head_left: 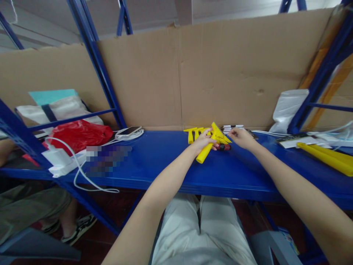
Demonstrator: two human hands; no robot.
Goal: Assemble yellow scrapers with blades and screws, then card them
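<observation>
Left hand (pixel 204 141) grips a yellow tool (pixel 205 153), right hand (pixel 242 137) curls, hold unclear, above blue tabletop (pixel 162 151) before cardboard (pixel 220 70).

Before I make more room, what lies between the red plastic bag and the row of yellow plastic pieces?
The head view shows a coiled white cable with a slim rectangular phone on it, then blue tabletop.

No readable text, labels or numbers anywhere.

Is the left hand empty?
No, the left hand is closed around a yellow tool, one end of which sticks out toward the person.
</observation>
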